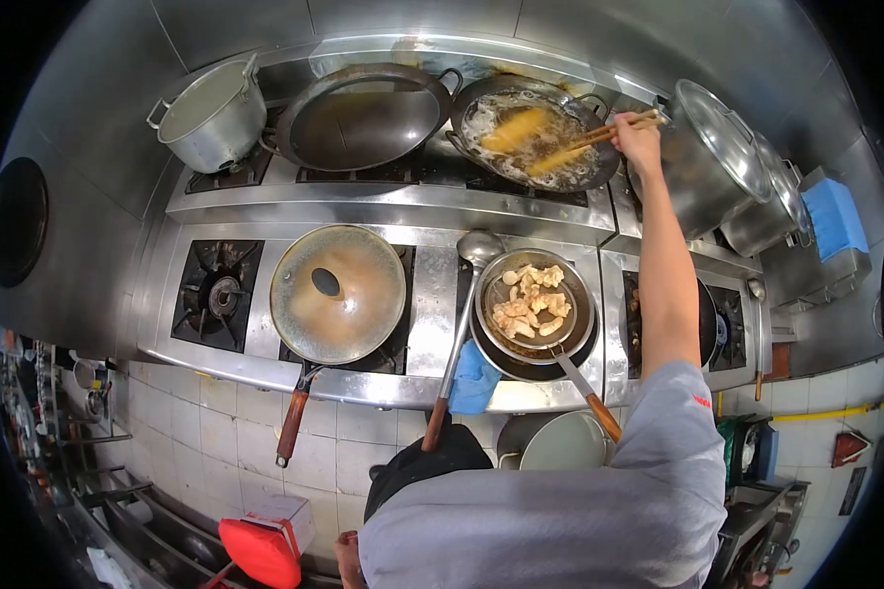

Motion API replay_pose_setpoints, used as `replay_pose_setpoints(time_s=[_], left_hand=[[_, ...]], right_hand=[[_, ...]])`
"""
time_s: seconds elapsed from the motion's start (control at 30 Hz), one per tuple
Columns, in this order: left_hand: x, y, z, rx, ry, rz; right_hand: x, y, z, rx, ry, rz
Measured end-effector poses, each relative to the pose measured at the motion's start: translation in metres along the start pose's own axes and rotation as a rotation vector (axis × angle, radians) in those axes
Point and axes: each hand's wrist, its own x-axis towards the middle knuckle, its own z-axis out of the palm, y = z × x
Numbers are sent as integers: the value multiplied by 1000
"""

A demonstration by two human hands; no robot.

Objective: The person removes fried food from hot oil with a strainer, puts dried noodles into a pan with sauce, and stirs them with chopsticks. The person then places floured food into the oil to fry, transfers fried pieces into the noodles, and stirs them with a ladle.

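Observation:
My right hand [638,143] is closed around long wooden chopsticks [599,136] at the back right. Their tips reach into a wok of bubbling oil [479,126], at a long golden piece of food [558,160]. Another golden piece [517,130] floats to its left. Low in the view, my left hand [348,558] hangs beside my body, partly cut off by the grey shirt; what its fingers do is unclear. In front of me, fried pieces [530,300] lie in a strainer [581,324] resting over a dark pan.
A lidded pan [338,294] and a ladle [478,248] have handles projecting over the front edge. Behind stand a dark wok [363,123] and an aluminium pot [206,116]. Large lidded pots [722,137] stand right of the frying wok. A red stool [260,553] is low left.

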Motion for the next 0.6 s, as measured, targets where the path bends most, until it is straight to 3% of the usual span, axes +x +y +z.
replay_pose_setpoints(time_s=[0.13,0.33,0.47,0.6], left_hand=[[3,15,4,41,36,-44],[18,21,3,-55,28,-61],[21,40,-1,89,-20,-24],[34,41,-11,36,-7,-22]], right_hand=[[-20,-12,-20,-138,36,47],[-25,-6,-1,395,-13,13],[-26,-9,46,482,-86,70],[-37,-28,78,300,-88,108]])
